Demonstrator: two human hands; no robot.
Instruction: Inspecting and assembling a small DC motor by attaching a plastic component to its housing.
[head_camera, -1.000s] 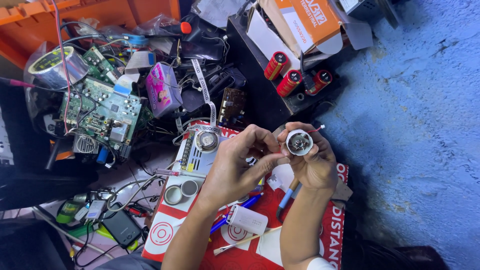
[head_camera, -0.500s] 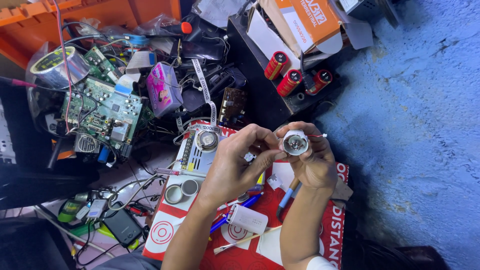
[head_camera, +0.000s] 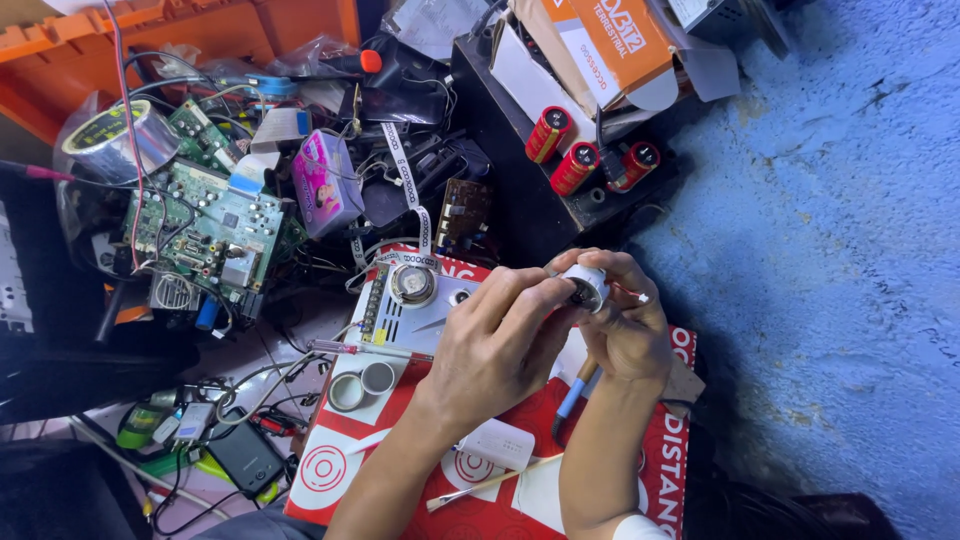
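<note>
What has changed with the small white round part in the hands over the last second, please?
The left hand has closed over the white round part, now hiding most of its face, which earlier showed openly. The right hand still grips it. The green circuit board and red capacitors stayed put.

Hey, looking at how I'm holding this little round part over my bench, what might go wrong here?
The small white round part is pinched only by fingertips of the left hand and right hand; it may slip into the tangled wires and the green circuit board. The red-handled tool lies near your left forearm and might get knocked.
</note>
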